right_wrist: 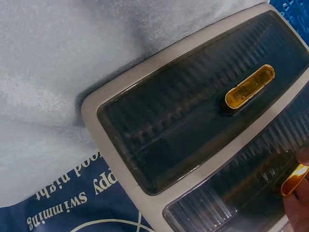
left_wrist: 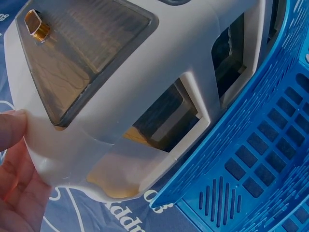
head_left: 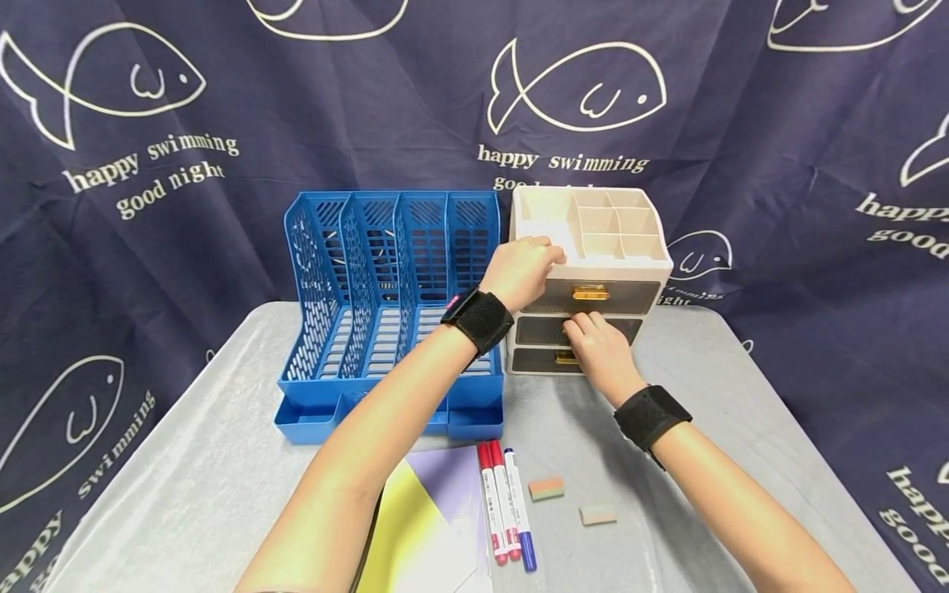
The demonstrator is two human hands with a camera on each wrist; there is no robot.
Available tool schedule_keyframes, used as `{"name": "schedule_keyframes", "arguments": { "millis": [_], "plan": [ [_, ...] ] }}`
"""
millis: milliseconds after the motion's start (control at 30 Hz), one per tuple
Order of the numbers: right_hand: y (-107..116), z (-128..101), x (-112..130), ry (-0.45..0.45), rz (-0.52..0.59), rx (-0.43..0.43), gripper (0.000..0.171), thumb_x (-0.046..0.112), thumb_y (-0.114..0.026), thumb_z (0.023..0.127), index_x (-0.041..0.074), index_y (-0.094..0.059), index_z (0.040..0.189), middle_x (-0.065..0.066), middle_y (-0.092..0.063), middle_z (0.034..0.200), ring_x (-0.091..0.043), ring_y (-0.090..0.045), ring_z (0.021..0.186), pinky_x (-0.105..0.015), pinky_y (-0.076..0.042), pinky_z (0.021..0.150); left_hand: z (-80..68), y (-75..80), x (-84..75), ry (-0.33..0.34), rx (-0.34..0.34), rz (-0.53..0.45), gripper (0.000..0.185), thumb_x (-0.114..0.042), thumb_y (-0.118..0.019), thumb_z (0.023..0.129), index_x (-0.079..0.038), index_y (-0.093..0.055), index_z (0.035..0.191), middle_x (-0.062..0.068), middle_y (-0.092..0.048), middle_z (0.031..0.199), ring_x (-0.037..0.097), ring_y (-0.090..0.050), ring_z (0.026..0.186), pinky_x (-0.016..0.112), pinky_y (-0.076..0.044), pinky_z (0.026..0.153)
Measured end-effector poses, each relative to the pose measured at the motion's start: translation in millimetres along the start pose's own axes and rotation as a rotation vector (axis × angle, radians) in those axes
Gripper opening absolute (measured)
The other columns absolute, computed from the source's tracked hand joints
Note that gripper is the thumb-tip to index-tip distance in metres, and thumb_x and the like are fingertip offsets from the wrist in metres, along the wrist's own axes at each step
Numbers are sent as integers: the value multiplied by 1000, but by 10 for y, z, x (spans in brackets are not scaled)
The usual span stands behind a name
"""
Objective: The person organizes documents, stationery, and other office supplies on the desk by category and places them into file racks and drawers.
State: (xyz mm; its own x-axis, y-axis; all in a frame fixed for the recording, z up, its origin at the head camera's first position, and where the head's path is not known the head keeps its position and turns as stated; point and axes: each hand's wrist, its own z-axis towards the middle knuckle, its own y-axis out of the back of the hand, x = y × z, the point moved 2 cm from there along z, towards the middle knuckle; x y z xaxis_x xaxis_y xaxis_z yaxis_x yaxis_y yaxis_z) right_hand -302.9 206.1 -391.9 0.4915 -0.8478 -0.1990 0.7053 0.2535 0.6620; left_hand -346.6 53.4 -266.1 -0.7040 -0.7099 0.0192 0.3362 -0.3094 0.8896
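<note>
At the bottom centre of the head view, yellow and purple sheets point(head_left: 396, 527) lie on the grey surface point(head_left: 215, 445), three markers point(head_left: 505, 502) along their right edge; farther right sit an orange-and-green block point(head_left: 546, 489) and a paler block point(head_left: 597, 515). Right of centre, the right hand point(head_left: 604, 354) has its grip clamped on the middle drawer's golden handle point(right_wrist: 295, 180). The left hand's point(head_left: 521, 272) grip is clamped on the upper left edge of the white drawer unit point(head_left: 611, 274), which stands right of centre beside a blue rack point(head_left: 474, 401). Fish-printed cloth point(head_left: 415, 107) hangs behind.
</note>
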Motion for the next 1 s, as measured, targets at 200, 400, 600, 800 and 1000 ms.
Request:
{"name": "schedule_keyframes", "arguments": {
  "millis": [200, 400, 600, 800, 1000],
  "plan": [
    [-6, -7, -3, 17, 2, -19, 20, -10, -71, 70, -2, -60, 85, -13, -59, 82, -32, -54, 73, -41, -49, 58, 1, -8, 5, -2, -7, -2, 24, -8, -61, 89, -19, -71, 109, -2, -68, 104, 17, -64, 96, 31, -52, 79],
    [10, 1, 3, 23, -7, -18, 19, -9, -71, 71, -2, -61, 84, -14, -59, 82, -32, -53, 71, -41, -48, 57, 5, -13, 9, -3, -12, -2, 24, -8, -60, 89, -19, -71, 109, -2, -68, 103, 17, -64, 95, 32, -52, 78],
    [30, 4, 14, 29, -10, -19, 17, -8, -71, 71, -1, -61, 82, -14, -60, 82, -31, -53, 71, -40, -48, 57, 7, -8, 10, -6, -3, 0, 25, -8, -61, 90, -19, -70, 110, -2, -67, 104, 17, -64, 95, 31, -52, 79],
    [30, -18, 22, 39, 0, -26, 15, -8, -70, 73, -1, -61, 82, -14, -60, 82, -32, -54, 74, -40, -50, 60, 4, 0, 12, -2, 0, 0, 25, -8, -61, 90, -19, -70, 110, -2, -67, 104, 17, -64, 96, 31, -52, 79],
    [65, -49, 48, 34, 9, -21, 13, -7, -66, 74, -1, -60, 83, -12, -59, 82, -30, -53, 73, -38, -48, 60, 3, 12, 3, -1, 14, -7, 25, -9, -61, 90, -19, -70, 111, -2, -67, 105, 17, -64, 97, 30, -52, 81]
  ]
}}
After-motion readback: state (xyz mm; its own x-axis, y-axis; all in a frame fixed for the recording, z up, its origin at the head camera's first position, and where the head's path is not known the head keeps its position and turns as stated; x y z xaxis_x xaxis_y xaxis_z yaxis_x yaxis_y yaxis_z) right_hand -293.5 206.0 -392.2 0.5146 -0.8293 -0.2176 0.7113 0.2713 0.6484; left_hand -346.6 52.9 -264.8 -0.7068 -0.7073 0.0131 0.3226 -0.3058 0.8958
